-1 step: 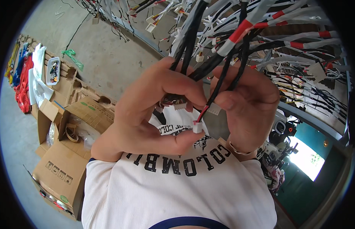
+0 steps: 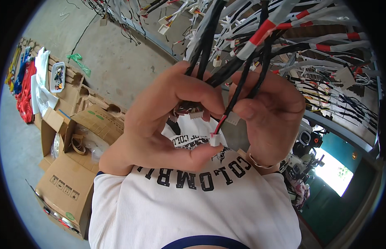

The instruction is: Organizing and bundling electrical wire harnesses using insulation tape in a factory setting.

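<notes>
Wire harness (image 2: 242, 50): bundle of black sheathed cables with white and red tape wraps, hangs down from the top of frame into both hands, held up in front of the chest.

Left hand (image 2: 159, 124): grip closed round the black cable bunch, fingers curled over it. Thumb runs along the bottom, tip right under the small white connector (image 2: 214, 139). A cluster of pale connectors (image 2: 191, 111) sits inside the curl of the fingers, partly hidden.

Right hand (image 2: 267, 120): grip closed, pinching a thin black lead between thumb and fingers. That lead drops out below the pinch, ends in short red and black wires going into the small white connector. So the connector sits below and to the left of the right grip, in the gap between both hands, touching the left thumb tip. A second white connector (image 2: 233, 118) lies against the right fingers, just above it.

Around: more taped harnesses (image 2: 325, 41) spread across a board at upper right. Concrete floor (image 2: 118, 62) to the left, open cardboard boxes (image 2: 68, 182) lower left, a white tray (image 2: 58, 76) of small parts and red cloth (image 2: 25, 91) at far left.
</notes>
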`<action>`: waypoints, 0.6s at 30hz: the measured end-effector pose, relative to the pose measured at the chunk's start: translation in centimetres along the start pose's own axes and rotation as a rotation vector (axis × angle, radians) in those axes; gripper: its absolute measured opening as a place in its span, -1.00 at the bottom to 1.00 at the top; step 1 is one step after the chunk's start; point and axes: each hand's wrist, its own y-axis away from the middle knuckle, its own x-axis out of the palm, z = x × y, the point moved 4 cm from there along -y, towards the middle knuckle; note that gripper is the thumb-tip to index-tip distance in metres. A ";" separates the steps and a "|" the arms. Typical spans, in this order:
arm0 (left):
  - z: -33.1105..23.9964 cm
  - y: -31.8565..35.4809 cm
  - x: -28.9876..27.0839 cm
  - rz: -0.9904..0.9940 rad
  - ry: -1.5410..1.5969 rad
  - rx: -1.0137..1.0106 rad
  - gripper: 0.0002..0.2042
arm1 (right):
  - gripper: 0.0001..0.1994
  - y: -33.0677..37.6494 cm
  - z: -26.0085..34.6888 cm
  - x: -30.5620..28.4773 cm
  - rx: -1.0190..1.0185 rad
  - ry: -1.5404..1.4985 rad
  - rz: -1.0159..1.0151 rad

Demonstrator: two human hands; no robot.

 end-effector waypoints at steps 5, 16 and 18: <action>-0.5 -0.9 -0.1 0.100 -0.163 0.094 -0.41 | -0.64 -0.1 0.3 0.3 -0.140 0.075 0.062; -0.6 -0.9 -1.4 -0.076 0.037 -0.124 -0.44 | -0.69 -0.7 0.2 0.1 -0.037 -0.016 -0.034; -0.3 -0.3 -2.0 -0.201 0.206 -0.150 -0.56 | -0.68 -0.9 -0.9 -1.6 0.037 0.105 -0.141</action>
